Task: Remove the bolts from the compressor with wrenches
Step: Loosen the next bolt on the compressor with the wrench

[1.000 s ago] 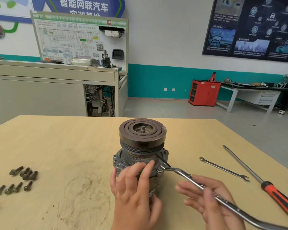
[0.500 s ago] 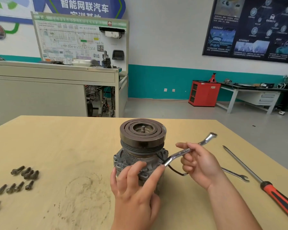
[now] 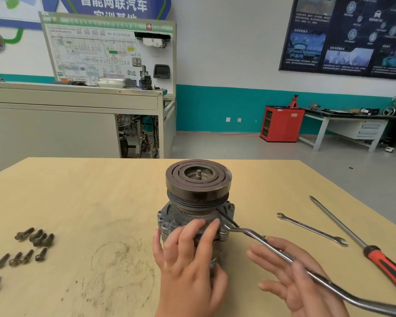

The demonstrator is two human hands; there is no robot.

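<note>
The compressor (image 3: 193, 216) stands upright near the middle of the bench (image 3: 101, 191), its dark grooved pulley (image 3: 198, 179) on top and overhanging the grey flanged housing below. At the housing's near right corner the ring end of an offset wrench (image 3: 256, 237) sits on the flange where a bolt would be, though the head itself is hidden under the ring. The wrench's shank runs away toward the lower right edge of the view. A thin black lead (image 3: 228, 218) comes out from under the pulley and crosses just behind the wrench's head. Another bolt head (image 3: 231, 205) shows on the flange's far right corner. To the right, apart from the compressor, lie a slim open-ended spanner (image 3: 311, 229) and, beyond it, a long screwdriver (image 3: 338, 223) with a red and black handle. Well to the left, loose bolts (image 3: 34, 236) lie in a cluster, with a second row nearer and one alone by the bench's edge. The left hand (image 3: 188, 266) grips the housing's near face, fingers laid up over it and the thumb round its right side, hiding much of that face. The right hand (image 3: 297, 277) is spread flat, fingers straight and apart, with the wrench's shank lying across it. Whether the thumb presses on the shank is too blurred to tell.
</note>
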